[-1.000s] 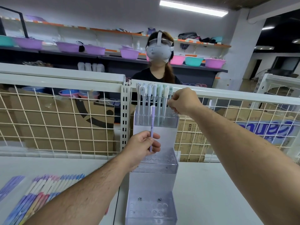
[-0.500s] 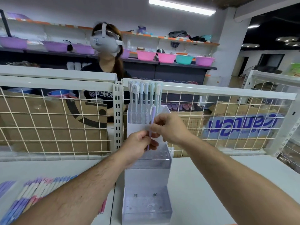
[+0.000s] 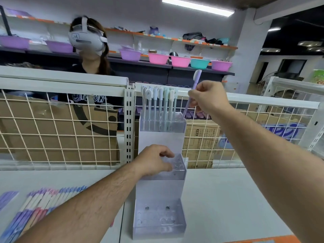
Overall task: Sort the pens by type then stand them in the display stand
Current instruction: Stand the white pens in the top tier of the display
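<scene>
Left of the stand, the flat row of loose pens (image 3: 40, 204), slim pastel barrels in purple, pink and blue, lies on the white bench (image 3: 219, 199) near its front edge. A sweep of the forearm above them could roll some off or mix the types.

The left hand (image 3: 154, 162) has its fingers curled on the rim of the middle tier of the tall, clear acrylic three-tier display stand (image 3: 161, 139), apparently steadying it. If that grip slackens, a sideways push up top could tip the narrow stand, which looks top-heavy with only its upper tier loaded.

In that upper tier, the standing pens (image 3: 158, 106), pale grey and mint barrels with white caps, stand upright and close together.

Just right of them, the lilac pen (image 3: 192, 92) with a rounded white cap is tilted, its lower end at the tier's right rear corner. At that slant the tip may miss a hole, jam, or knock the neighbouring pens askew.

The right hand (image 3: 208, 99) pinches the pen mid-barrel between thumb and fingertips. A loose pinch could drop it behind the stand.
</scene>
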### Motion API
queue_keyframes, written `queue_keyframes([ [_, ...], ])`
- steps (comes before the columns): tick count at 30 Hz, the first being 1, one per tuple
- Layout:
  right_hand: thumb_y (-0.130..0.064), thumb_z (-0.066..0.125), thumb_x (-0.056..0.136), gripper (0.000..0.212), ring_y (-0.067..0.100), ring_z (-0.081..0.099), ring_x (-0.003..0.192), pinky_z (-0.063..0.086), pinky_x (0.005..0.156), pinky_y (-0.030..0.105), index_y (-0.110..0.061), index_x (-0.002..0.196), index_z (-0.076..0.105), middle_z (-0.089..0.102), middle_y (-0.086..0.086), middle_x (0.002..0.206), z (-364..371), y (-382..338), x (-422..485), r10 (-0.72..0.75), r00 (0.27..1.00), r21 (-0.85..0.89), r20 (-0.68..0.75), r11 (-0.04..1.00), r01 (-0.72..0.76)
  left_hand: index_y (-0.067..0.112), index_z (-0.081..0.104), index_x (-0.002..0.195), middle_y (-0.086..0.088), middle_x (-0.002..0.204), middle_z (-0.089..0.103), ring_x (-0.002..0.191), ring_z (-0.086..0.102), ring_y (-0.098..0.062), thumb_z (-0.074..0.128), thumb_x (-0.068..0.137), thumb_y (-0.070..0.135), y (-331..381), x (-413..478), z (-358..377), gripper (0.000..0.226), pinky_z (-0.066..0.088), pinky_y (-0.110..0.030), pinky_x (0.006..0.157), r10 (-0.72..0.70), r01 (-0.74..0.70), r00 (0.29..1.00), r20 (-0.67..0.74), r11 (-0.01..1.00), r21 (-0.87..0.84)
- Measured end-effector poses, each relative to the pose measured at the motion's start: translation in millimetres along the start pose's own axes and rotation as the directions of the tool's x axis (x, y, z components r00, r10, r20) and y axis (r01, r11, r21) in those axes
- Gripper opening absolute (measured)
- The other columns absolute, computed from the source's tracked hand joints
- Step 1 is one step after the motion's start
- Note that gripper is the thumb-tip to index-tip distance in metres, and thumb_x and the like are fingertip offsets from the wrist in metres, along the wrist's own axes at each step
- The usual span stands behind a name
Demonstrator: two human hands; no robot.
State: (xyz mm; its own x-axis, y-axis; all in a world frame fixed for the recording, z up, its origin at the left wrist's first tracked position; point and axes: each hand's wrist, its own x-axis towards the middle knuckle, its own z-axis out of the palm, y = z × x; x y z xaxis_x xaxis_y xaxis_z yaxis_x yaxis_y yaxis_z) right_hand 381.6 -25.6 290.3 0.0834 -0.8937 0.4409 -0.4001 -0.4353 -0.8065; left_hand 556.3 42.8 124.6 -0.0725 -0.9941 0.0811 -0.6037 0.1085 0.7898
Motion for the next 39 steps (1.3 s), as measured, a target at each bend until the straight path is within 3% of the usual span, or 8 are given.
queue_keyframes([
  [8, -0.016, 0.07, 0.092, 0.011, 0.011, 0.072, 0.058, 0.058, 0.051, 0.026, -0.013, 0.083, 0.066, 0.073, 0.004, 0.074, 21, -3, 19, -0.041, 0.999, -0.088, -0.006, 0.995, 0.041, 0.047, 0.069, 0.086, 0.031, 0.098, 0.053, 0.099, 0.052, 0.013, 0.086, 0.071, 0.032, 0, 1, -3, 0.028, 0.036, -0.008, 0.069, -0.008, 0.007, 1.0, 0.021, 1.0, 0.019],
  [12, -0.021, 0.07, 0.093, 0.012, 0.019, 0.074, 0.062, 0.062, 0.055, 0.035, -0.015, 0.083, 0.067, 0.073, 0.005, 0.073, 33, 2, 20, -0.023, 1.0, -0.178, 0.016, 0.984, 0.025, 0.046, 0.069, 0.087, 0.031, 0.098, 0.052, 0.096, 0.049, 0.017, 0.086, 0.071, 0.031, -2, 0, -4, 0.028, 0.036, -0.009, 0.069, -0.001, 0.001, 0.999, 0.033, 1.0, -0.003],
  [19, -0.015, 0.068, 0.093, 0.015, 0.014, 0.072, 0.06, 0.062, 0.059, 0.029, -0.015, 0.078, 0.066, 0.072, 0.004, 0.072, 42, 15, 17, -0.001, 0.996, -0.325, 0.087, 0.945, 0.03, 0.043, 0.07, 0.092, 0.031, 0.097, 0.051, 0.092, 0.052, 0.015, 0.085, 0.072, 0.029, -1, 0, -4, 0.029, 0.037, -0.008, 0.064, 0.002, -0.001, 0.999, 0.038, 1.0, -0.019],
  [25, -0.014, 0.075, 0.089, 0.016, 0.006, 0.064, 0.047, 0.047, 0.043, 0.018, -0.009, 0.075, 0.067, 0.072, 0.005, 0.067, 42, 24, 13, 0.068, 0.989, -0.33, 0.133, 0.944, -0.021, 0.041, 0.071, 0.096, 0.031, 0.097, 0.052, 0.097, 0.054, 0.011, 0.085, 0.072, 0.027, -3, 1, -3, 0.031, 0.037, -0.008, 0.067, 0.003, -0.001, 0.999, 0.039, 0.999, -0.044],
  [31, -0.012, 0.075, 0.085, 0.014, 0.02, 0.067, 0.07, 0.061, 0.065, 0.039, -0.015, 0.073, 0.068, 0.068, 0.002, 0.073, 41, 29, -5, 0.02, 0.997, -0.394, 0.07, 0.919, 0.009, 0.044, 0.069, 0.096, 0.029, 0.104, 0.059, 0.108, 0.054, 0.006, 0.082, 0.071, 0.022, -7, 4, -3, 0.036, 0.042, -0.014, 0.077, 0.008, -0.004, 0.998, 0.054, 0.998, -0.069],
  [34, -0.008, 0.066, 0.084, 0.014, 0.02, 0.068, 0.074, 0.06, 0.064, 0.039, -0.018, 0.075, 0.067, 0.068, -0.002, 0.075, 39, 34, -23, 0.005, 0.999, -0.358, 0.036, 0.934, 0.008, 0.043, 0.068, 0.1, 0.029, 0.104, 0.057, 0.108, 0.054, 0.004, 0.081, 0.071, 0.021, -10, 5, -2, 0.038, 0.043, -0.013, 0.076, 0.014, -0.01, 0.998, 0.056, 0.998, -0.067],
  [37, -0.015, 0.07, 0.086, 0.007, 0.014, 0.066, 0.076, 0.058, 0.061, 0.033, -0.021, 0.087, 0.067, 0.068, -0.008, 0.087, 35, 39, -44, 0.002, 0.999, -0.331, 0.054, 0.943, 0.016, 0.038, 0.068, 0.108, 0.027, 0.104, 0.056, 0.108, 0.054, -0.001, 0.08, 0.073, 0.021, -9, 5, -1, 0.04, 0.041, -0.013, 0.075, 0.019, -0.016, 0.998, 0.063, 0.999, -0.048],
  [39, -0.019, 0.073, 0.086, 0.019, 0.009, 0.066, 0.083, 0.056, 0.066, 0.029, -0.025, 0.103, 0.068, 0.065, -0.012, 0.102, 33, 42, -58, 0.001, 0.995, -0.351, 0.097, 0.936, 0.033, 0.033, 0.069, 0.113, 0.019, 0.11, 0.059, 0.111, 0.055, -0.005, 0.078, 0.075, 0.02, -8, 6, -1, 0.042, 0.04, -0.016, 0.08, 0.032, -0.031, 0.997, 0.072, 0.999, -0.017],
])
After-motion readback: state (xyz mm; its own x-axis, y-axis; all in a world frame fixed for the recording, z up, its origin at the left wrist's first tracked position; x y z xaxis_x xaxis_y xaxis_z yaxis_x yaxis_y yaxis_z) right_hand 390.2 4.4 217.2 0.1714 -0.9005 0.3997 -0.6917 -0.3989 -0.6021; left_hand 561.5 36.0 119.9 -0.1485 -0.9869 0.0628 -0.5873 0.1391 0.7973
